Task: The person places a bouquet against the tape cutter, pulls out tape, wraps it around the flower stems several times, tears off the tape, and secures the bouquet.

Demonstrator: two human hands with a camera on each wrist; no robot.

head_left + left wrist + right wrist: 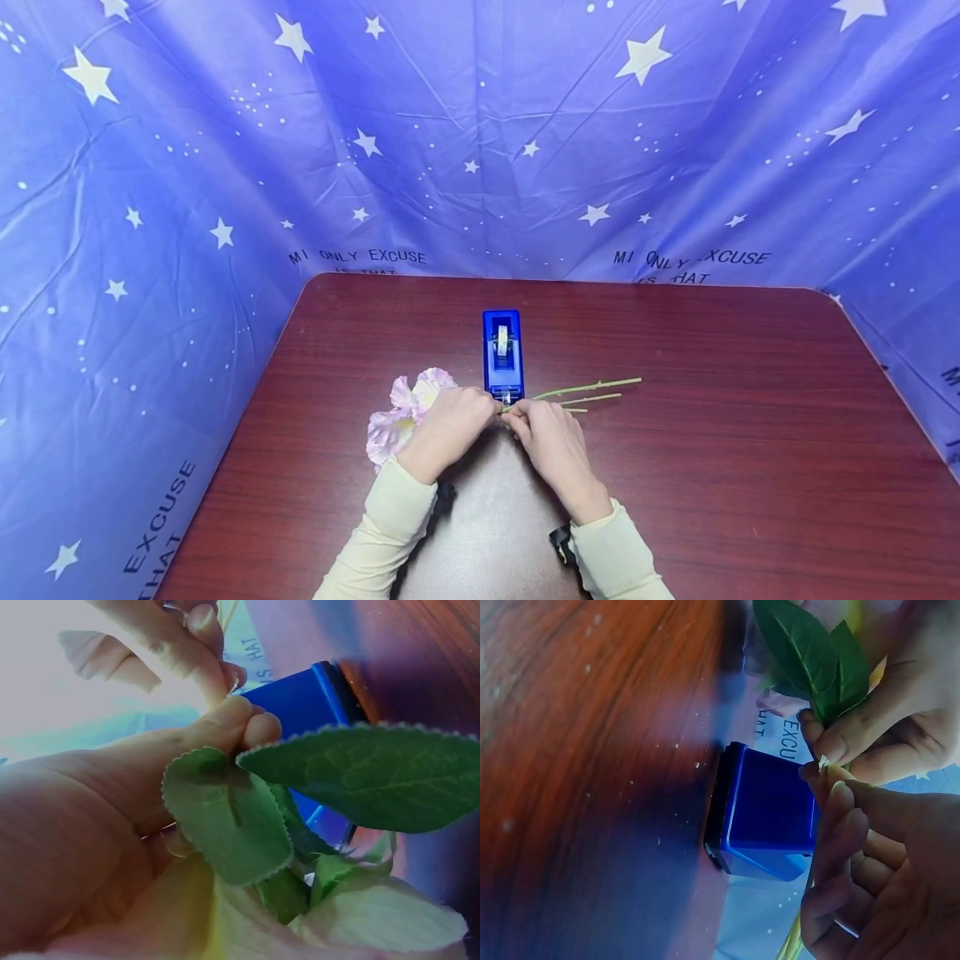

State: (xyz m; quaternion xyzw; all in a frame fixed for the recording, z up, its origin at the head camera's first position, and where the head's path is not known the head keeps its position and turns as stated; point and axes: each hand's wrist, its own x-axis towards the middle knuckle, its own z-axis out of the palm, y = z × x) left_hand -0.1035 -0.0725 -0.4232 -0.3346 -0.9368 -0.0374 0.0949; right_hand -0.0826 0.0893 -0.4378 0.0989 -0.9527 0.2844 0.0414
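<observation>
Pink-white flowers [390,429] with green leaves [360,776] lie at the left, their green stems [592,387] pointing right. The left hand [452,425] pinches the stems just below the leaves. Close beside it, the right hand [555,442] pinches the same stems, thumb against fingertips; the hands almost touch. A small whitish piece [823,762] shows between the fingertips in the right wrist view; whether it is tape is unclear. Just beyond the hands stands a blue tape dispenser [502,354] with a roll of tape [502,340] in it.
The dark red wooden table [712,433] extends around the hands. Behind it and at both sides hangs a blue cloth [480,125] with white stars and lettering. A bright reflection lies on the table between the forearms.
</observation>
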